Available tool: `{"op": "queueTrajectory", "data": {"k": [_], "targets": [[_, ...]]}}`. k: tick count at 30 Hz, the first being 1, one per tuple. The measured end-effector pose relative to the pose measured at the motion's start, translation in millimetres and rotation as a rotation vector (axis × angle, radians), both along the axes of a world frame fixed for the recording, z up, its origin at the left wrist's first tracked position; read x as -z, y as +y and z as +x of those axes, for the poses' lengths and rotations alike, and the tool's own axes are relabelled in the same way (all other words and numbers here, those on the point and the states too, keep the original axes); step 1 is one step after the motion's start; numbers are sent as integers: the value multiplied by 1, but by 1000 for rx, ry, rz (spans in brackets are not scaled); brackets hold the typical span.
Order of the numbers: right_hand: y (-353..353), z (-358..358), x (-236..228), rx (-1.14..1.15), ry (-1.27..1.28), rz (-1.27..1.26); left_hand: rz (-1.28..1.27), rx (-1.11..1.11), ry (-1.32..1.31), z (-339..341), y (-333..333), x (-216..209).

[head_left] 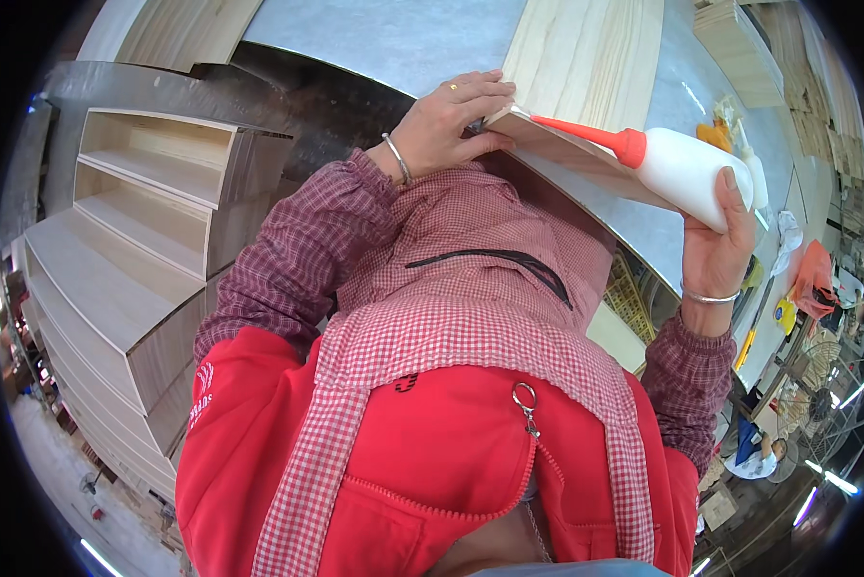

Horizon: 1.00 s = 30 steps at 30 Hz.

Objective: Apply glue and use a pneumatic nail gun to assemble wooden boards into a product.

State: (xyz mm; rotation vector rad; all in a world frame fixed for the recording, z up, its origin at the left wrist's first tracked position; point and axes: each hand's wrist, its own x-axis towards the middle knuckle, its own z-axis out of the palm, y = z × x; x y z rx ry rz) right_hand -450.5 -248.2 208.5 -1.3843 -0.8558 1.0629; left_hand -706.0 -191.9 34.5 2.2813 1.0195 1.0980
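Note:
My right hand (723,242) is wrapped round the base of a white squeeze bottle (687,173) with a long red tapered nozzle (586,139). The bottle lies tilted nearly level. Its nozzle points left, and the tip is at the near left corner of a pale wooden piece (586,58) on the grey worktop (403,43). At that same corner my left hand (456,123) grips the wood, fingers on top and thumb below. Whether the tip touches the wood, or any glue is coming out, I cannot make out.
Stacked wooden drawer boxes (153,207) stand at the left. Wooden blocks (739,53) and more boards lie at the far right. Behind the bottle is a second white bottle with a yellow-orange item (715,135). A red plastic bag (813,279) and a fan (816,404) are farther right.

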Motion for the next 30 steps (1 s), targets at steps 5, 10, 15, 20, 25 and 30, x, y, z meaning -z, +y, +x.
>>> {"op": "queueTrajectory", "data": {"k": [5, 10, 15, 20, 25, 30], "targets": [[-8, 14, -2, 31, -16, 0, -21, 4, 2, 0, -1, -2], [-17, 33, -2, 82, -20, 14, -18, 3, 18, 0, 0, -2], [-28, 53, -3, 131, -16, 18, -36, 26, -3, 0, 0, -4], [-43, 75, -5, 182, -29, 22, -58, 57, -23, 1, 0, -8], [-59, 92, -9, 248, -63, 21, -79, 79, -25, 0, -2, -8], [-73, 111, -11, 280, -62, 30, -81, 84, -35, 2, -2, -8]]}}
